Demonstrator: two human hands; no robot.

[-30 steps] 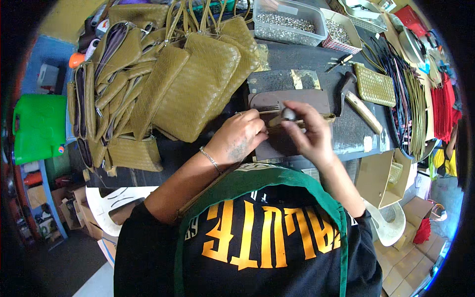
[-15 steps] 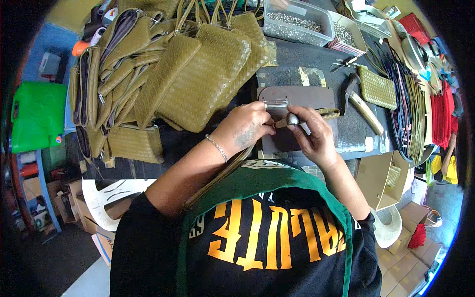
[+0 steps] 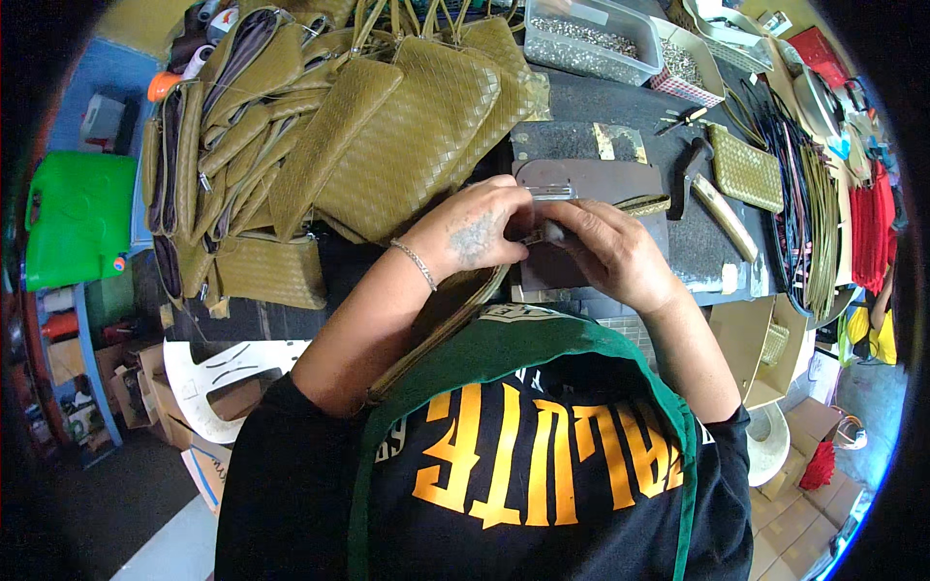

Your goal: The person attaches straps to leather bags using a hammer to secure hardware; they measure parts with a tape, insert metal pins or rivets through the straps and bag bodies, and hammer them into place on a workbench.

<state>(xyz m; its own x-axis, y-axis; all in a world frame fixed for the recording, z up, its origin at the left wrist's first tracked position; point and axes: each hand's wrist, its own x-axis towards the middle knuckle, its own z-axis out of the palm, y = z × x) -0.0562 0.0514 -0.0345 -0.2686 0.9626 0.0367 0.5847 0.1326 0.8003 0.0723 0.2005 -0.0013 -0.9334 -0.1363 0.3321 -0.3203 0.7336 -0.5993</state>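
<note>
My left hand [image 3: 481, 230] is closed, its thumb and fingers pinching an olive strap [image 3: 444, 324] that trails toward my apron. Facing it, my right hand [image 3: 625, 254] is closed with bent fingers around a small silver metal piece [image 3: 553, 232], mostly hidden by the fingers. Both hands' fingertips nearly meet above a dark brown board [image 3: 635, 182]. Just beyond them lies a clear, shiny bar-shaped thing [image 3: 552, 192]. An olive strap loop [image 3: 644, 204] sticks out past my right hand; whether it joins the strap in my left hand is hidden.
Olive woven bags [image 3: 407, 126] are heaped at the left. A clear tub of small metal parts [image 3: 591, 41] and a checked box [image 3: 686, 63] stand at the back. A hammer [image 3: 722, 213], a woven pouch [image 3: 746, 167] and hanging cords [image 3: 814, 194] are at right.
My right hand has turned inward and moved toward my left hand, so its fingers now cover most of the silver piece. The left hand still pinches the strap.
</note>
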